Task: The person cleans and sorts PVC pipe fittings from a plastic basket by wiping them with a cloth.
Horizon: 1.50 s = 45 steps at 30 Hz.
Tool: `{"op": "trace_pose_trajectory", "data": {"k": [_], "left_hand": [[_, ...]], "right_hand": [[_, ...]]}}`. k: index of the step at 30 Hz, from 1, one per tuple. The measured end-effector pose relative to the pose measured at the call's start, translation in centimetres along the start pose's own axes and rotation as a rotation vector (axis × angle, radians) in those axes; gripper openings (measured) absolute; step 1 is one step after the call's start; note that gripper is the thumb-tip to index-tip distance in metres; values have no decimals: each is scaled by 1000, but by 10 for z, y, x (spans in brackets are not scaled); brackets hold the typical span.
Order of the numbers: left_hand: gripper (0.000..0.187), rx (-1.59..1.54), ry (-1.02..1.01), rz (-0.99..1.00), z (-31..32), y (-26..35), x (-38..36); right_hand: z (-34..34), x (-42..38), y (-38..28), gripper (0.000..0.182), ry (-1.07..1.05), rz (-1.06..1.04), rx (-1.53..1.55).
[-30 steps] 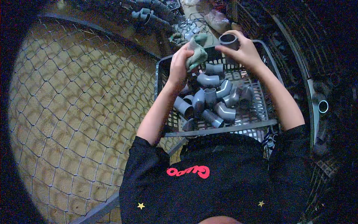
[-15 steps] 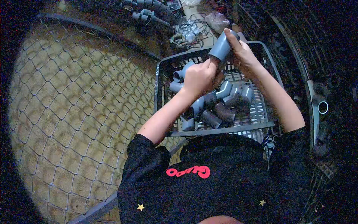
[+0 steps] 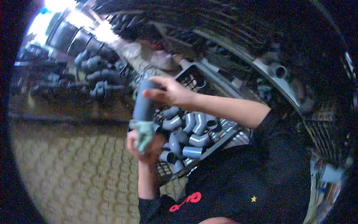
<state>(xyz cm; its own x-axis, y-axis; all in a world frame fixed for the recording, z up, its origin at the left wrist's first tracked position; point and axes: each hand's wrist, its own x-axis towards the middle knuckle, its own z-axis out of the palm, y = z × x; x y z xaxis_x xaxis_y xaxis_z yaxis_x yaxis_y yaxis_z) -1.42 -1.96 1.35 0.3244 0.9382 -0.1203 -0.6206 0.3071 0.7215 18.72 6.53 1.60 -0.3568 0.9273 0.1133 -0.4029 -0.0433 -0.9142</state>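
My right hand (image 3: 166,91) is closed around the upper end of a grey plastic pipe fitting (image 3: 141,106), tilted slightly and held above the left part of the crate. At its lower end, my left hand (image 3: 149,147) grips a pale green cloth (image 3: 145,133) against the fitting; motion blurs the fingers. Beneath and to the right of my hands is a dark slatted plastic crate (image 3: 213,150). Several grey pipe elbows (image 3: 200,124) lie jumbled inside it, and a short one (image 3: 192,152) rests near the front rim.
Wire mesh (image 3: 89,175) covers the lower left over a brownish surface. More grey fittings (image 3: 93,63) are heaped at the upper left, near bright light. Along the right runs a pale curved rail (image 3: 285,87), with dark racks beyond. Clear plastic bags (image 3: 136,54) lie behind the crate.
My view has swung left, so the crate appears rotated. The fitting has moved to the left and stands more upright. A green cloth now shows in my left hand.
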Motion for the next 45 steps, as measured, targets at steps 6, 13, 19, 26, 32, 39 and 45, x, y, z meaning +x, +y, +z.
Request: {"op": "trace_pose_trajectory", "data": {"k": [6,13,19,26,32,39,45], "left_hand": [[70,104,-106,29,-2,10,24],[74,583,202,73,0,11,39],[73,641,102,5,-47,18,43],[75,740,215,-44,-23,17,43],[68,499,55,-70,-43,22,35],[73,767,254,-44,-18,19,41],[60,706,258,38,-15,16,38]], "right_hand": [[-26,-36,-64,61,241,-218,-153],[-91,-188,-115,46,1113,-363,-679],[-134,-287,-97,50,1482,-128,-1375],[-171,-287,-75,57,1519,68,-1477],[-187,-277,-64,62,1519,96,-1380],[-190,-281,-52,94,1477,37,-1703],[-176,-288,-77,78,1680,-317,-1842]]}}
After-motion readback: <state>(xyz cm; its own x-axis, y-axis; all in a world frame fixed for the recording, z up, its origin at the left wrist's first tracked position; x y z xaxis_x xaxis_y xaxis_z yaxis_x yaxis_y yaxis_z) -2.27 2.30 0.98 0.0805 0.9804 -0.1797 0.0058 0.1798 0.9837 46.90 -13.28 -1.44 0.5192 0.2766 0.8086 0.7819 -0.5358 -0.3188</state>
